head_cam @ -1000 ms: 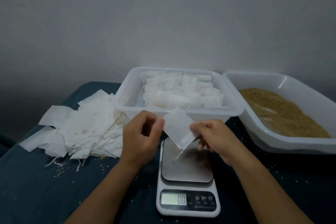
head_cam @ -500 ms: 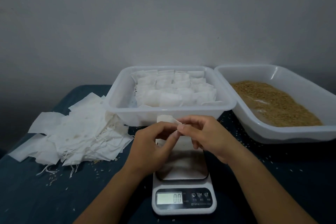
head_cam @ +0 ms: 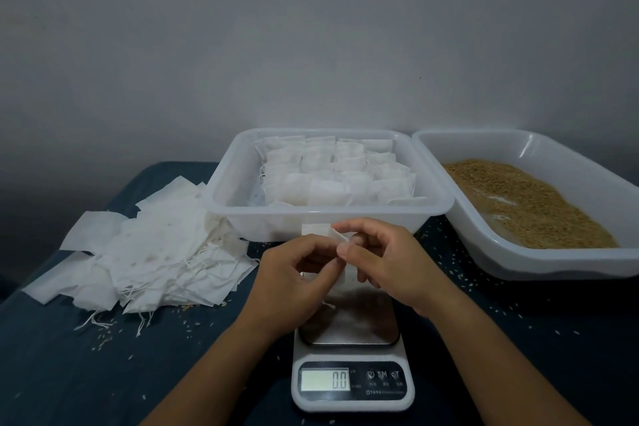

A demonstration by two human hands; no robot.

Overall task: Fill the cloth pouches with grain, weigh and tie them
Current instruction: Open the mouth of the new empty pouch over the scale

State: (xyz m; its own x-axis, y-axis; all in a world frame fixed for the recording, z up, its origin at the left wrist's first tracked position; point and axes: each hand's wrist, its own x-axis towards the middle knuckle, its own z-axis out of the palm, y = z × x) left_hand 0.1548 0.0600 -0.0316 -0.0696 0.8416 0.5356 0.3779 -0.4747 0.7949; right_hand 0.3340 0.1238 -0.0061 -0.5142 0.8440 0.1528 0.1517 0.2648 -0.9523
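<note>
Scale (head_cam: 352, 370) display is read as "0.0"; the button icons and the small print beneath them are too blurred to be read. An empty white pouch (head_cam: 337, 235) is held above the scale platter, just in front of the middle tub (head_cam: 221, 197). It is pinched by the left hand (head_cam: 294, 273) between thumb and curled fingers, and by the right hand (head_cam: 387, 259) at its top edge. Most of the pouch is hidden behind the fingers; its long axis appears roughly upright, with a string end seen hanging below. Filled pouches (head_cam: 332, 173) are packed in the middle tub. Grain (head_cam: 529, 204) is held in the right tub (head_cam: 553, 263), which is cut off at the frame edge. Empty pouches (head_cam: 148, 252) are piled on the counter (head_cam: 69, 356) at left.
</note>
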